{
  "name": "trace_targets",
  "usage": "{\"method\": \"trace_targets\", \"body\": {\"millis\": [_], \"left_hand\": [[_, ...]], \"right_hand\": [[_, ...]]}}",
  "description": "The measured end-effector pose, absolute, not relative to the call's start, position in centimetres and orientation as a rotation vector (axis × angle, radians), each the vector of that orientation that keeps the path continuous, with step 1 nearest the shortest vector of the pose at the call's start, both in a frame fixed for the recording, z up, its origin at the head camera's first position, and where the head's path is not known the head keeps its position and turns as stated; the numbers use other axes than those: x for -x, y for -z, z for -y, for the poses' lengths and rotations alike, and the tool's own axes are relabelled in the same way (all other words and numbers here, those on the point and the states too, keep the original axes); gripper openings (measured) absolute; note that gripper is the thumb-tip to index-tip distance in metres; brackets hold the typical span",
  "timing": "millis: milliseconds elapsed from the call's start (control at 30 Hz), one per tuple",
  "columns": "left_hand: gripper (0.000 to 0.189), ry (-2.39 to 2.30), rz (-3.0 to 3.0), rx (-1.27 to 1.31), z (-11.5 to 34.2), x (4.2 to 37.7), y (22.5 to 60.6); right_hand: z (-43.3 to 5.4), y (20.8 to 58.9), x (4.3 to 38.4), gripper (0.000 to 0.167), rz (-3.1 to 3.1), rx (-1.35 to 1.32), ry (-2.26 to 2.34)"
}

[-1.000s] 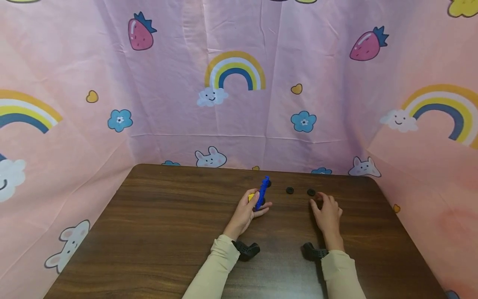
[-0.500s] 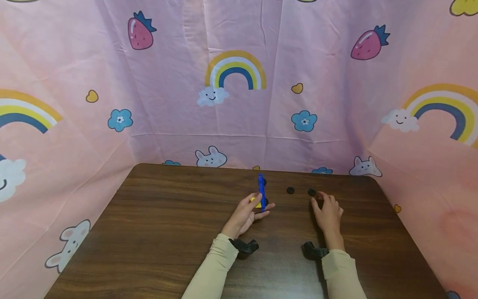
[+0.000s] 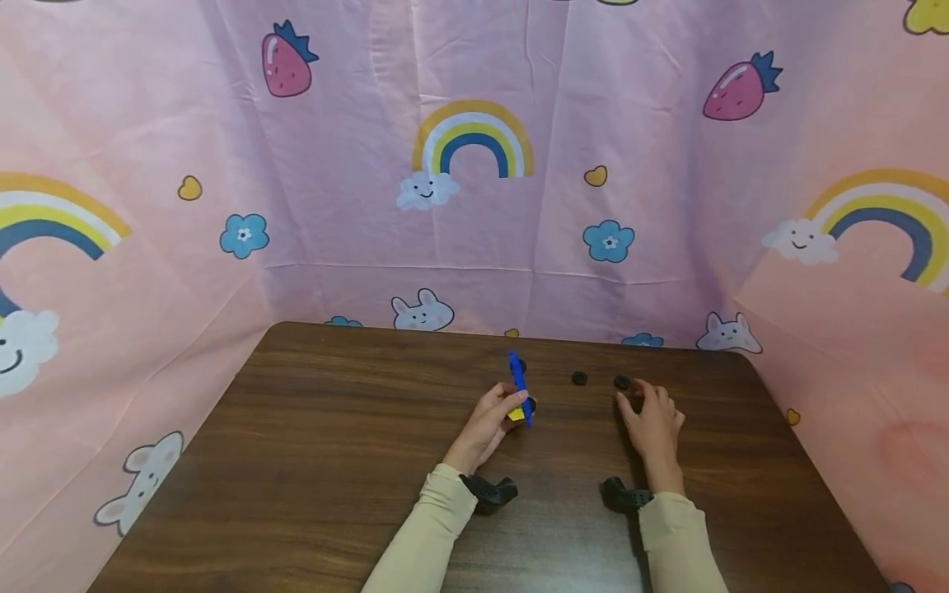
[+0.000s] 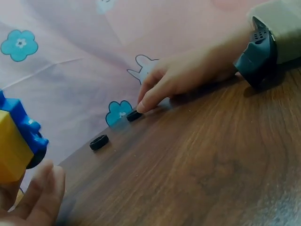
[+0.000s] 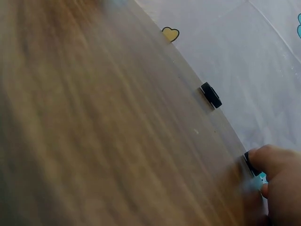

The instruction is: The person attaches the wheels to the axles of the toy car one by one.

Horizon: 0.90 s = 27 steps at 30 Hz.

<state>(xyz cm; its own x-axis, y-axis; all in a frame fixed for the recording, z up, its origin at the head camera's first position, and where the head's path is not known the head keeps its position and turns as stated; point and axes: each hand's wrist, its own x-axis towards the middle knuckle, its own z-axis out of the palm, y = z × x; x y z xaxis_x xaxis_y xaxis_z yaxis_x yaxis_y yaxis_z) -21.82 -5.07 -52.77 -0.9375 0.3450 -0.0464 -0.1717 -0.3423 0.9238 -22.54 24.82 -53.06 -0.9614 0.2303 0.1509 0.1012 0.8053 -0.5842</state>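
Toy (image 3: 518,379), blue and yellow, is up off the table (image 3: 334,461), gripped in the left hand (image 3: 485,428) toward the far edge! Sweeping across from the left: pink cloth (image 3: 74,329), printed with a rainbow and a rabbit, stands along the side and wraps round behind. Then comes the left sleeve (image 3: 426,531), pale, and just past its cuff the left band (image 3: 495,492), black, at the wrist. On to the hand itself: thumb over the toy, and that's a firm hold, yellow part toward the palm, blue part facing right. Long side runs away from the person, far end leaning a little left, and black toy wheels (image 3: 522,366) show on the right of it. Moving right, the left wheel (image 3: 579,378), black, lies loose on the table, apart from both hands. Next along, the right wheel (image 3: 621,382), also on the table, and the right hand (image 3: 654,424) has it pinched at thumb and fingertip! Below, the right band (image 3: 623,497), black too, and beside it the right sleeve (image 3: 675,535), closing out the line.
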Motion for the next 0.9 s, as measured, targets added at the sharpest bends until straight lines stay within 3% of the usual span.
{"method": "trace_targets", "body": {"millis": [133,333,467,667,900], "left_hand": [[0.015,-2.330,-1.594,-0.254,4.92,21.81,52.77],[0.047,-2.259,-1.604,-0.298,5.00,21.70,52.62],[0.053,-2.232,-1.593,-0.296,5.06,21.69,52.66],[0.049,-2.219,-1.648,-0.264,4.90,21.80,52.64],[0.020,-2.235,-1.678,-0.277,4.72,21.80,52.60]], "right_hand": [[-25.00,52.99,22.67,0.055,2.781,0.257,-0.864],[-24.90,52.96,22.88,0.056,2.777,0.257,-0.843],[-24.79,53.12,23.04,0.056,2.779,0.262,-0.844],[-24.85,53.19,23.24,0.057,2.776,0.253,-0.831],[-24.78,53.16,23.38,0.058,2.781,0.241,-0.820]]}}
